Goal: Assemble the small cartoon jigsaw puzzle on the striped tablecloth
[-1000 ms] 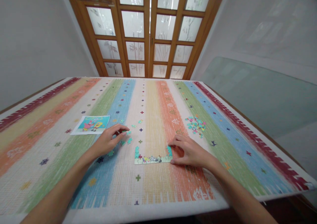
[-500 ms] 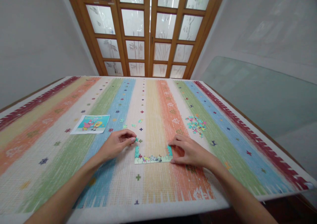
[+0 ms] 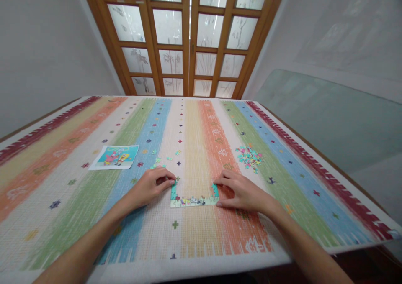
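Note:
A partly joined jigsaw puzzle point(image 3: 193, 202) lies on the striped tablecloth as a U shape, with a bottom row and two short sides. My left hand point(image 3: 153, 185) is closed in a pinch on a small teal puzzle piece point(image 3: 173, 182) at the top of the left side; the fingertips partly hide it. At the right side, my right hand point(image 3: 240, 192) has curled fingers holding the puzzle, with fingertips at the upper end and the thumb by the bottom corner. Several loose puzzle pieces point(image 3: 169, 158) lie beyond my left hand, some partly hidden by it.
A printed picture point(image 3: 116, 157) of two cartoon figures lies to the left. A heap of puzzle pieces point(image 3: 249, 157) sits to the right, beyond my right hand. The striped tablecloth point(image 3: 196, 234) covers the table. Wooden glazed doors point(image 3: 188, 52) stand behind it.
My left hand has moved right from the loose pieces to the puzzle's left side, carrying a puzzle piece. My right hand has stayed at the right side.

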`<move>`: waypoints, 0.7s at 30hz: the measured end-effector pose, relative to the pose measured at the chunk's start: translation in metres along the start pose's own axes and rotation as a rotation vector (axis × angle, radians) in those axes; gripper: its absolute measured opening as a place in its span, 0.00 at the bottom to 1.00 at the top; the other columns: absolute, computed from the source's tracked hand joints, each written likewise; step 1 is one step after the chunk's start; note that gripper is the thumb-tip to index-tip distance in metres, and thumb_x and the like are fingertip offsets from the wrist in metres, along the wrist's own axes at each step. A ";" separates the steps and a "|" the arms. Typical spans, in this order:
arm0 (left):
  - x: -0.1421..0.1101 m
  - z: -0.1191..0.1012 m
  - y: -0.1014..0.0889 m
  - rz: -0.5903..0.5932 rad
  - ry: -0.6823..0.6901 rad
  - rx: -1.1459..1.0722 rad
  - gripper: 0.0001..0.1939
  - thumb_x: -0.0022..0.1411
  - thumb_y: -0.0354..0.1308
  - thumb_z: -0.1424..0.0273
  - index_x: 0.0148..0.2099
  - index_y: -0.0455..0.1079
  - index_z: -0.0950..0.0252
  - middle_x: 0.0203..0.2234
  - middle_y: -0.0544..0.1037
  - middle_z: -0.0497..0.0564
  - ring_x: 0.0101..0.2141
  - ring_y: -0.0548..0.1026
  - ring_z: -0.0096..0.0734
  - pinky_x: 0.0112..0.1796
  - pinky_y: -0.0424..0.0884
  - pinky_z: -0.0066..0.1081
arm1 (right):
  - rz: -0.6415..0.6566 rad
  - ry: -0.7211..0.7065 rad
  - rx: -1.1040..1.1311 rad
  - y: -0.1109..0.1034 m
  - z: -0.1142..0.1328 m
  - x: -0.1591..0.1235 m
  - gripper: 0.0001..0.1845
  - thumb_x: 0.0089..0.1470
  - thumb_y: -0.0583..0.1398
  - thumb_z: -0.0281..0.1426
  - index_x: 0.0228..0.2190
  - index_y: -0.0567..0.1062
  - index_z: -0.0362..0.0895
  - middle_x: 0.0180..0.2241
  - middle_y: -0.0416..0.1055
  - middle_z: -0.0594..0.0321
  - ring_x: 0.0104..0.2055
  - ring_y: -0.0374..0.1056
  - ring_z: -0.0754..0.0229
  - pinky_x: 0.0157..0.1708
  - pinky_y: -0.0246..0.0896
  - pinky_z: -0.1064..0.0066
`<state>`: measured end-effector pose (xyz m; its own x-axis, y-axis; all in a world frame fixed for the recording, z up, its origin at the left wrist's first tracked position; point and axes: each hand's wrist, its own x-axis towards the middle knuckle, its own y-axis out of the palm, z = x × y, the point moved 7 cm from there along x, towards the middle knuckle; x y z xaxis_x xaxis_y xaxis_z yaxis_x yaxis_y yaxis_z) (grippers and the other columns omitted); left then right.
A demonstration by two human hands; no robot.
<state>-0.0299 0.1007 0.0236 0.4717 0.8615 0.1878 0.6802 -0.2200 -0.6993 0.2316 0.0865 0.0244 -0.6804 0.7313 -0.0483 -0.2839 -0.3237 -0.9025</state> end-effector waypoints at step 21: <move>-0.002 -0.002 0.005 -0.039 0.130 0.084 0.06 0.70 0.56 0.69 0.42 0.75 0.60 0.35 0.78 0.50 0.37 0.73 0.37 0.42 0.69 0.38 | 0.031 0.017 -0.010 -0.001 0.003 -0.001 0.28 0.54 0.69 0.41 0.53 0.76 0.41 0.45 0.70 0.52 0.47 0.69 0.49 0.48 0.65 0.57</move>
<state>-0.0266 0.0976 0.0213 0.5186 0.8007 0.2998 0.6527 -0.1442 -0.7438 0.2301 0.0845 0.0271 -0.6770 0.7312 -0.0836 -0.2560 -0.3405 -0.9047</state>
